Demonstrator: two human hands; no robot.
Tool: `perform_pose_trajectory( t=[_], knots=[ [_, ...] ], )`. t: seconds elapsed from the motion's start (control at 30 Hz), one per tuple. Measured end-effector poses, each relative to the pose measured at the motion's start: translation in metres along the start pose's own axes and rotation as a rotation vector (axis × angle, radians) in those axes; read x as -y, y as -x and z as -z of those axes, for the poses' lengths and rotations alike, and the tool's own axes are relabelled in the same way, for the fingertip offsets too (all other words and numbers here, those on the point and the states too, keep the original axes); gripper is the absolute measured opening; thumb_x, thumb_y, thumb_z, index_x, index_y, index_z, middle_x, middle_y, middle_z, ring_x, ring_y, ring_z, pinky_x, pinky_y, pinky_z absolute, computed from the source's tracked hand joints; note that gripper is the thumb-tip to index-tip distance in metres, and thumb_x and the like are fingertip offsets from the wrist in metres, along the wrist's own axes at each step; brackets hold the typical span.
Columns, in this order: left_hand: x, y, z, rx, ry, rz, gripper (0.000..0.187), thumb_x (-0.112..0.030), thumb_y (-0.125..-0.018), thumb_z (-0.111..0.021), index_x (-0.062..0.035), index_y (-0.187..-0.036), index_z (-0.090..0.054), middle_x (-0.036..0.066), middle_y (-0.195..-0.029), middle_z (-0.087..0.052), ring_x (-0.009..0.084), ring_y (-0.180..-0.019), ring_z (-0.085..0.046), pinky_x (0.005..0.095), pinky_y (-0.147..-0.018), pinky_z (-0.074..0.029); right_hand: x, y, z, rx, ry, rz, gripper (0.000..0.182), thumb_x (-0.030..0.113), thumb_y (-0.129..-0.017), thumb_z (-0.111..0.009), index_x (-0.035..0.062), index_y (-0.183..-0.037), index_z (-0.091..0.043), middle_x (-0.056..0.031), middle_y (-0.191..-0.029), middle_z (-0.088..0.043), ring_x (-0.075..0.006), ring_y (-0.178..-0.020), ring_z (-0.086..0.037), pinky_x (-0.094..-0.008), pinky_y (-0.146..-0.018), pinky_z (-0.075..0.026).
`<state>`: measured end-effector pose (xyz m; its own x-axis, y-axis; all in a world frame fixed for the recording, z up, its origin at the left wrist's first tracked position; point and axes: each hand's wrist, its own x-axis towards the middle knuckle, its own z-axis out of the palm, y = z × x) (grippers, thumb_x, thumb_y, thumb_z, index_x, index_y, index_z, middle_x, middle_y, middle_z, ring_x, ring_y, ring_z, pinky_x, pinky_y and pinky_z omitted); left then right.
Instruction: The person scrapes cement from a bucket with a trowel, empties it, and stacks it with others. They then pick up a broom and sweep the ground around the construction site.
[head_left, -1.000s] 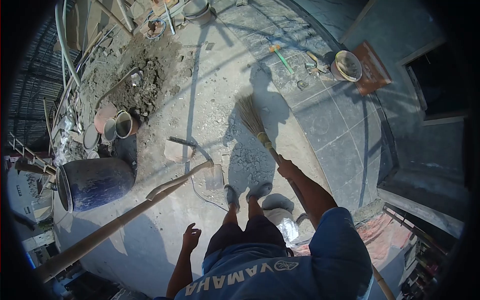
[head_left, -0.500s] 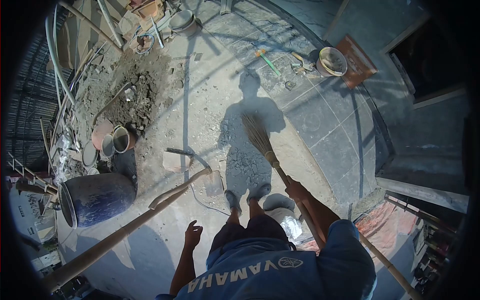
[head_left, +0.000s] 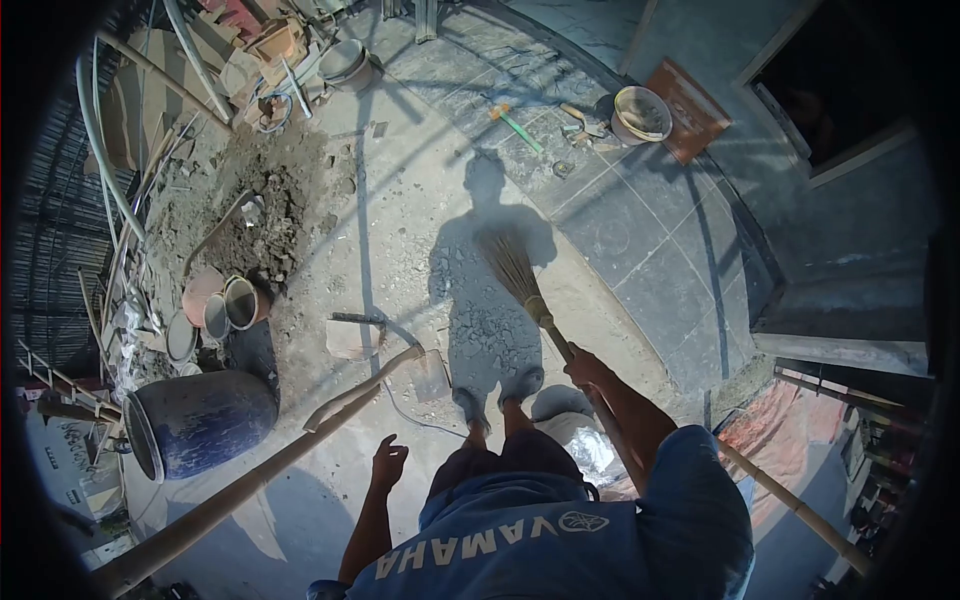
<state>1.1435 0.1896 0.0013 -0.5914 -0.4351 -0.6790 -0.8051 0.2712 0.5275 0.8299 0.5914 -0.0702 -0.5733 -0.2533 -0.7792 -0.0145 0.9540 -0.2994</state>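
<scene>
My right hand [head_left: 588, 372] is closed round the handle of a stick broom [head_left: 512, 268]. The broom slants forward and to the left, its bristles down at the dusty floor inside my shadow. Light grit and crumbled rubble [head_left: 500, 335] lie under and in front of the bristles. My left hand [head_left: 390, 462] hangs by my left side, fingers loosely bent and apart, holding nothing. Close to it, a long bamboo pole [head_left: 250, 470] runs diagonally past. A hoe [head_left: 430, 375] with a flat blade lies ahead of my feet.
A blue drum [head_left: 205, 420] lies on its side at the left, near small buckets [head_left: 243, 300] and a soil heap [head_left: 275, 225]. At the upper right are a bucket [head_left: 640, 115], a green-handled hammer [head_left: 517, 130] and dark floor tiles [head_left: 640, 235]. Another bamboo pole [head_left: 795, 505] is at right.
The view has shifted slightly, so the far floor items appear further left. The broom stays in my right hand, its bristles moved slightly over the floor. My left hand stays free.
</scene>
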Motion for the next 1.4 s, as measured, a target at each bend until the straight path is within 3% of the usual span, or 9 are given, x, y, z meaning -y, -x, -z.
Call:
perform_pose_trajectory(
  t=[0.37, 0.47, 0.53, 0.67, 0.87, 1.0, 1.13, 1.17, 1.4],
  knots=[
    [0.015, -0.014, 0.008, 0.047, -0.056, -0.002, 0.049, -0.022, -0.080, -0.065, -0.0046, -0.123, -0.047, 0.015, -0.094, -0.066, 0.0248, -0.084, -0.065, 0.0343, -0.074, -0.050, 0.007, 0.028, 0.001, -0.179, -0.196, -0.314, 0.065, 0.013, -0.074, -0.057, 0.0088, -0.134, -0.032, -0.0232, -0.087, -0.064, -0.0333, -0.077, -0.065, -0.0418, -0.064, -0.053],
    [0.034, -0.024, 0.008, 0.021, -0.010, -0.046, 0.049, -0.021, -0.080, -0.065, -0.0050, -0.123, -0.047, 0.015, -0.093, -0.066, 0.0238, -0.084, -0.065, 0.0341, -0.073, -0.050, -0.003, 0.044, -0.019, 0.059, -0.288, -0.289, 0.060, 0.015, -0.074, -0.061, 0.0084, -0.129, -0.036, -0.0214, -0.092, -0.064, -0.0323, -0.077, -0.065, -0.0398, -0.064, -0.053],
    [0.027, -0.017, 0.011, 0.041, 0.006, -0.024, 0.049, -0.020, -0.080, -0.065, -0.0052, -0.123, -0.048, 0.014, -0.093, -0.066, 0.0235, -0.083, -0.064, 0.0340, -0.073, -0.050, -0.024, 0.076, -0.042, 0.049, -0.131, 0.113, 0.068, 0.017, -0.074, -0.064, 0.0074, -0.132, -0.032, -0.0194, -0.091, -0.064, -0.0314, -0.074, -0.065, -0.0372, -0.063, -0.053],
    [0.043, -0.017, 0.013, 0.057, 0.004, 0.006, 0.050, -0.021, -0.079, -0.066, -0.0051, -0.123, -0.048, 0.014, -0.093, -0.066, 0.0234, -0.083, -0.064, 0.0336, -0.073, -0.050, -0.036, 0.115, -0.052, -0.101, -0.418, -0.017, 0.074, 0.019, -0.072, -0.066, 0.0055, -0.135, -0.028, -0.0177, -0.086, -0.064, -0.0320, -0.071, -0.064, -0.0352, -0.061, -0.053],
    [0.066, -0.024, 0.013, 0.070, -0.077, -0.035, 0.051, -0.020, -0.078, -0.066, -0.0049, -0.123, -0.048, 0.013, -0.092, -0.066, 0.0219, -0.081, -0.064, 0.0329, -0.073, -0.049, -0.024, 0.058, -0.061, -0.078, -0.505, -0.294, 0.038, 0.007, -0.077, -0.056, 0.0054, -0.112, -0.042, -0.0128, -0.060, -0.057, -0.0238, -0.047, -0.057, -0.0379, -0.039, -0.045],
    [0.059, -0.032, 0.022, 0.054, 0.032, -0.048, 0.050, -0.019, -0.079, -0.066, -0.0038, -0.123, -0.048, 0.012, -0.088, -0.066, 0.0192, -0.075, -0.063, 0.0317, -0.068, -0.048, -0.032, 0.111, -0.084, -0.027, -0.510, 0.032, 0.041, 0.000, -0.074, -0.057, 0.0084, -0.112, -0.042, -0.0110, -0.067, -0.057, -0.0171, -0.045, -0.052, -0.0334, -0.037, -0.042],
    [0.057, -0.031, 0.023, 0.087, 0.108, -0.050, 0.048, -0.015, -0.081, -0.065, -0.0030, -0.123, -0.047, 0.009, -0.080, -0.064, 0.0137, -0.067, -0.058, 0.0275, -0.058, -0.046, -0.017, 0.170, -0.070, -0.030, -0.865, -0.135, 0.072, 0.001, -0.073, -0.057, 0.0133, -0.139, -0.028, -0.0105, -0.067, -0.058, -0.0157, -0.045, -0.052, -0.0308, -0.038, -0.042],
    [0.048, -0.027, 0.025, 0.123, 0.134, 0.003, 0.049, -0.011, -0.082, -0.065, -0.0028, -0.125, -0.044, 0.008, -0.079, -0.063, 0.0125, -0.065, -0.056, 0.0248, -0.056, -0.044, -0.013, 0.165, -0.063, -0.116, -0.489, -0.146, 0.080, 0.008, -0.075, -0.056, 0.0124, -0.143, -0.016, -0.0131, -0.066, -0.059, -0.0178, -0.046, -0.054, -0.0319, -0.041, -0.045],
    [0.039, -0.043, 0.033, 0.223, 0.423, 0.117, 0.055, -0.004, -0.080, -0.066, -0.0024, -0.128, -0.039, 0.010, -0.080, -0.061, 0.0123, -0.061, -0.055, 0.0237, -0.048, -0.042, -0.008, 0.091, -0.087, -0.231, -0.477, -0.362, 0.051, 0.015, -0.075, -0.059, 0.0029, -0.121, -0.041, -0.0174, -0.071, -0.063, -0.0266, -0.058, -0.064, -0.0367, -0.047, -0.049]
  ],
)
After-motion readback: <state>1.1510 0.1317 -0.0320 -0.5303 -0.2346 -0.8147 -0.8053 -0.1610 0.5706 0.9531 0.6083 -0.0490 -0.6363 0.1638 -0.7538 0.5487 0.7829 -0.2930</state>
